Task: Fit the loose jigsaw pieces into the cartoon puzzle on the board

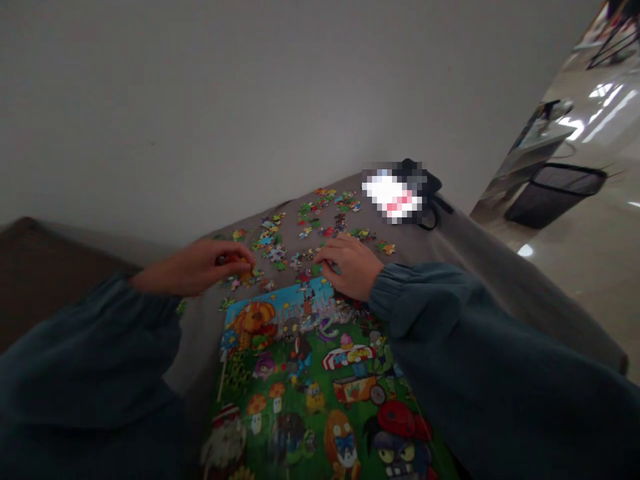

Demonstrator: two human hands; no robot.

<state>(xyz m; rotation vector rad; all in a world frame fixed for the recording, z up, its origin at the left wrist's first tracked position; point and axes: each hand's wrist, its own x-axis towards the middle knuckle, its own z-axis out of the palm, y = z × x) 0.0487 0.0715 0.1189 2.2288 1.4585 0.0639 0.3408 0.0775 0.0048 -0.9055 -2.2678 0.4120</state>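
Note:
My left hand [203, 267] is closed at the left of the loose pieces, with an orange-yellow jigsaw puzzle piece [243, 263] between its thumb and fingers. Over the top edge of a colourful cartoon puzzle picture [300, 373] hovers my right hand [353, 267]. Its thumb and index finger are pinched together near some small pieces, and what they hold, if anything, is too small to make out. The picture shows a pumpkin, mushrooms and several cartoon figures on green. Loose jigsaw pieces [273, 250] are spread beyond it, between and past my hands.
A grey cloth [415, 243] covers the table, which meets a pale wall [250, 100] at the back. A blurred-out bright object [393, 193] lies by a black strap at the far right. Beyond the table's right side, a dark bin [555, 193] stands on the shiny floor.

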